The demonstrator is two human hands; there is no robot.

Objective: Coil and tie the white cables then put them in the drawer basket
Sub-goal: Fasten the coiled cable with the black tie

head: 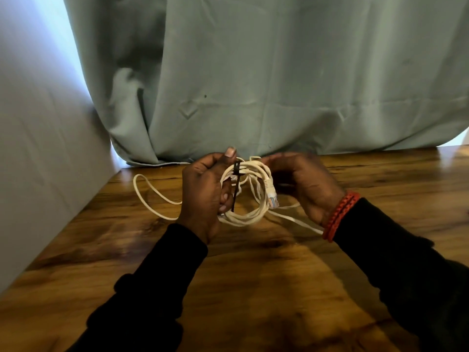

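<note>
A loose loop of white cable (149, 196) trails off to my left and lies on the wooden table (253, 288); I cannot tell whether it belongs to the coil or is a second cable. My left hand (205, 194) is raised just above the table, fingers curled round the left side of the cable coil (250, 214), thumb up near the top of it. A black tie (237, 186) runs roughly upright across the coil's strands just beside my left fingers (224, 199); its upper end wraps the bundle near my thumb. I cannot tell whether the tie is cinched. A clear plug (272, 199) on a white boot hangs down on the coil's right side. My right hand (304, 184) is closed on the upper right of the coil, fingers hidden behind the strands. A red braided bracelet (340, 214) sits on that wrist above a black sleeve (406, 262). More white cable runs beneath the right hand toward the wrist. Grey-green curtain (253, 72) hangs behind the table.
</note>
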